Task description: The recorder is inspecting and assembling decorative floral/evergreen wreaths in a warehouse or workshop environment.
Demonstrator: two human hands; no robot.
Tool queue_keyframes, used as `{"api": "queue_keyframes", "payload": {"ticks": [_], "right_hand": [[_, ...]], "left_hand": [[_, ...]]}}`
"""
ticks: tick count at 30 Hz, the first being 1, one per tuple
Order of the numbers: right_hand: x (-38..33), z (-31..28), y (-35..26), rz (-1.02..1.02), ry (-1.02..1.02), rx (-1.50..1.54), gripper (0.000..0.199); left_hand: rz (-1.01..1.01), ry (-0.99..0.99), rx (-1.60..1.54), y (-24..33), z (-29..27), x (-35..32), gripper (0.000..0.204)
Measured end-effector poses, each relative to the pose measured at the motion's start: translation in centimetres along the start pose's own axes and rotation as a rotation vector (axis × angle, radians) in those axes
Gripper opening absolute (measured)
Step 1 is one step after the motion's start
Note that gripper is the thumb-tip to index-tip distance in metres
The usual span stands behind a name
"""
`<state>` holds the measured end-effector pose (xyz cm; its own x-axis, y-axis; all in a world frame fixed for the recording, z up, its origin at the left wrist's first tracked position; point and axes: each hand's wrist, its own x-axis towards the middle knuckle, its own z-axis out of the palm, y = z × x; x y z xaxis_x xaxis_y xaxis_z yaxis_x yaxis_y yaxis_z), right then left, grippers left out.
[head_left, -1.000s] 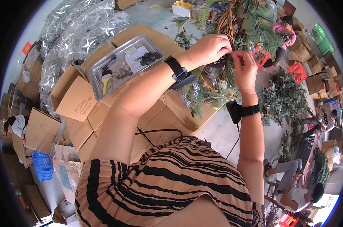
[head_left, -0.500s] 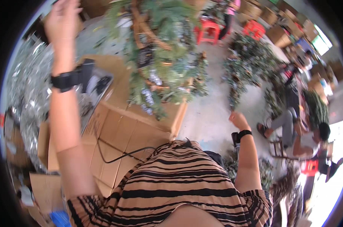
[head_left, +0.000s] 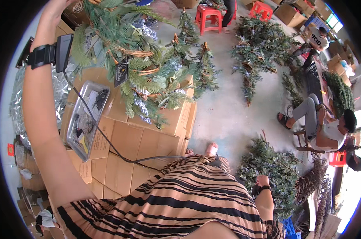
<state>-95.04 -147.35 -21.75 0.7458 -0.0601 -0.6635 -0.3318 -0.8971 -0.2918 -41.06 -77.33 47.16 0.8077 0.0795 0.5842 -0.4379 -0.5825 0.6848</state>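
Left hand [head_left: 52,14] is partly cut off at my view's top edge; I can't tell its grip. Right hand [head_left: 263,181] looks loosely curled; whether it pinches anything I can't tell. I see stacked boxes [head_left: 122,137], the wreath [head_left: 142,77] over them, near the left hand; greenery [head_left: 282,165] by the right; a tray [head_left: 77,149]; a black tag [head_left: 122,72] against the wreath.

Evergreen arrangement [head_left: 163,63] | needled sprays, fern-like fronds, brown twigs, lavender-blue flower clusters | black tag [head_left: 121,72] hanging tilted | spread over far-right corner of carton stack [head_left: 148,141]
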Motion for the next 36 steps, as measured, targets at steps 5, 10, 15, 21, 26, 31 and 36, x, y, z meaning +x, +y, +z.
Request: {"api": "queue_keyframes", "payload": {"ticks": [5, 10, 15, 21, 26, 31, 36], "right_hand": [[1.4, -4.0, -7.8, 0.534, 0.036, 0.828, 0.013], [4.7, -1.6, -5.9, 0.339, -0.045, 0.631, 0.024], [6.8, -4.1, -7.2, 0.436, -0.048, 0.906, 0.014], [10.2, -5.8, -5.3, 0.327, 0.091, 0.735, 0.015], [12.2, -7.2, -4.5, 0.336, 0.065, 0.903, 0.019], [14.1, -7.0, -2.5, -0.298, 0.003, -0.605, 0.009], [15.1, -4.0, -4.6, -0.128, -0.040, -0.628, 0.016]], "left_hand": [[-0.035, 0.078, -0.150, -2.0, -1.8, 0.6, 0.051], [-0.031, -0.090, -0.156, 0.6, 2.2, -0.6, 0.052], [0.042, 0.059, 0.187, 0.2, 1.0, -0.1, 0.041], [-0.186, 0.323, 0.057, -0.7, 2.3, -2.1, 0.045], [-0.135, 0.371, 0.114, 1.1, 4.6, -2.0, 0.050], [0.037, 0.078, 0.113, 4.8, 9.5, 3.8, 0.043], [0.097, -0.155, -0.340, 10.4, 14.6, 6.9, 0.024]]}}
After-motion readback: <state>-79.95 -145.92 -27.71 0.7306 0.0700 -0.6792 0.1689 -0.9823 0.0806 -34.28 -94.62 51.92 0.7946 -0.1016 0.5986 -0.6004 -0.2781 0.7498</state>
